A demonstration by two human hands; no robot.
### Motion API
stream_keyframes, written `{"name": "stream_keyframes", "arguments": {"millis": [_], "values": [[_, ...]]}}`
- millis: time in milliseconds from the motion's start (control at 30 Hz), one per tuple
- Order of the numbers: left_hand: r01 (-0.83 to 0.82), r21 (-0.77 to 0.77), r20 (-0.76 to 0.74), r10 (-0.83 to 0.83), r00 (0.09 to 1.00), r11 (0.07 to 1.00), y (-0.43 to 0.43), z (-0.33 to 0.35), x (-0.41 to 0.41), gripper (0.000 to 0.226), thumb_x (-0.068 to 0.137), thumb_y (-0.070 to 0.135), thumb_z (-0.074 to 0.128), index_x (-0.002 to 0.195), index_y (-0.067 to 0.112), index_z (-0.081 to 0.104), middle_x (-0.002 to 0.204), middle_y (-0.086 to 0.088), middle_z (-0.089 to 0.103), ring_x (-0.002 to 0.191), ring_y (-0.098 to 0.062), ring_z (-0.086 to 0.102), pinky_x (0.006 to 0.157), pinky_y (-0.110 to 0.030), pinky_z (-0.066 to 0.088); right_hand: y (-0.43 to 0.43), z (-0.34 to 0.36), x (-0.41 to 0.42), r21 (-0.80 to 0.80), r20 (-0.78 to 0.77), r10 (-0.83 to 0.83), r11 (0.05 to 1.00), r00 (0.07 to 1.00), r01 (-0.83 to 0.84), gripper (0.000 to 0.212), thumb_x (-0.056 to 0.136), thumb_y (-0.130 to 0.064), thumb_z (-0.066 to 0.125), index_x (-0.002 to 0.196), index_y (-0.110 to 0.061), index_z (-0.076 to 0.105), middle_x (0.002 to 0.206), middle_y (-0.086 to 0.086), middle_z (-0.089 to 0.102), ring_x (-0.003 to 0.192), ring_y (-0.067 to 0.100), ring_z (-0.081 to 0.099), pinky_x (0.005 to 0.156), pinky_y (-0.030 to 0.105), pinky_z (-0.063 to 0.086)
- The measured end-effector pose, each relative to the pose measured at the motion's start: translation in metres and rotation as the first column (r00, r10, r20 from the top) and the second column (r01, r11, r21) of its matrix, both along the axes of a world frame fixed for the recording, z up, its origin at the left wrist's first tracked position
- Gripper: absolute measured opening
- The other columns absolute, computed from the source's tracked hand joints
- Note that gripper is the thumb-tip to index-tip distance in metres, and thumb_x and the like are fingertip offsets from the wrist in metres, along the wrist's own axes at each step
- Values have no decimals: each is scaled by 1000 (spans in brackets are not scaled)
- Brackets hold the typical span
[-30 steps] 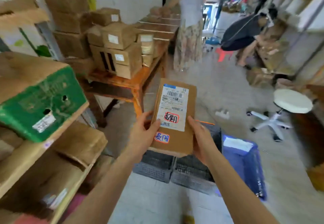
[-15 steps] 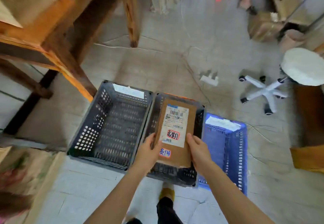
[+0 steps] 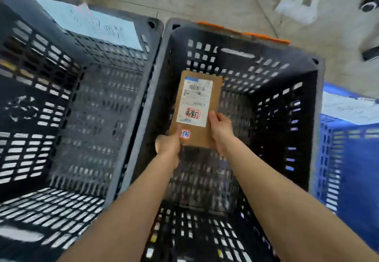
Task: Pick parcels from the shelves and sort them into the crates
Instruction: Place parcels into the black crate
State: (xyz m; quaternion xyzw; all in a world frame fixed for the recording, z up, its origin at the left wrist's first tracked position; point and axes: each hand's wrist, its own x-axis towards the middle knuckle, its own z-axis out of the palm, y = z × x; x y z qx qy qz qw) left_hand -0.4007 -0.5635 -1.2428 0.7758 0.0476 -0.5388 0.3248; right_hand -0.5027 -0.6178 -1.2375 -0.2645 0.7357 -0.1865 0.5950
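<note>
While both hands hold it, the parcel [image 3: 194, 106] sits at the middle of the frame, inside the rim of the middle black crate [image 3: 272, 130], label up. The left hand [image 3: 167, 146] pinches its lower left corner, thumb on top. The right hand [image 3: 220, 127] grips its right edge, thumb on the label's corner, fingers curled underneath. Open room lies between every parcel edge and the crate walls. Another black crate [image 3: 41, 97] touches it at left; a blue crate [image 3: 352, 159] stands at right.
</note>
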Motion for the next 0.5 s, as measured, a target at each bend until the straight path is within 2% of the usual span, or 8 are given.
{"name": "stream_keyframes", "arguments": {"millis": [100,167,267,367,500], "values": [[-50,9,33,49,998,999,-12,-47,1,48,85,32,65,113,-4,51,112,-17,63,103,-32,63,92,-45,51,-11,-42,7,-27,-18,44,999,999,-44,34,97,-26,41,118,-2,54,118,14,61,100,26,57,93,43,48],[-31,33,73,28,997,999,-18,-66,1,50,84,35,64,112,-5,54,115,-18,63,103,-33,63,92,-46,51,-14,-57,10,-40,-46,61,997,997,-63,34,98,-24,40,116,1,54,113,12,61,99,26,57,90,39,47],[-31,62,81,26,996,998,-22,-74,2,51,86,35,61,115,-6,55,118,-21,62,106,-34,61,93,-46,50,-18,-63,12,-48,-47,112,992,993,-114,34,98,-24,39,118,-1,53,121,16,60,107,29,57,92,41,48],[38,78,99,-45,994,996,-24,-51,3,50,89,34,57,117,-7,54,121,-22,60,108,-35,60,93,-46,50,-23,-38,11,7,-3,144,990,990,-144,35,98,-23,38,128,-6,47,128,14,57,102,24,56,78,33,49],[124,76,101,-131,986,989,-9,34,4,55,90,36,55,122,-8,49,121,-23,58,107,-36,59,90,-39,50,-14,45,8,25,-132,207,978,970,-205,39,98,-23,39,133,-8,45,132,10,53,107,23,53,81,27,42]]}}
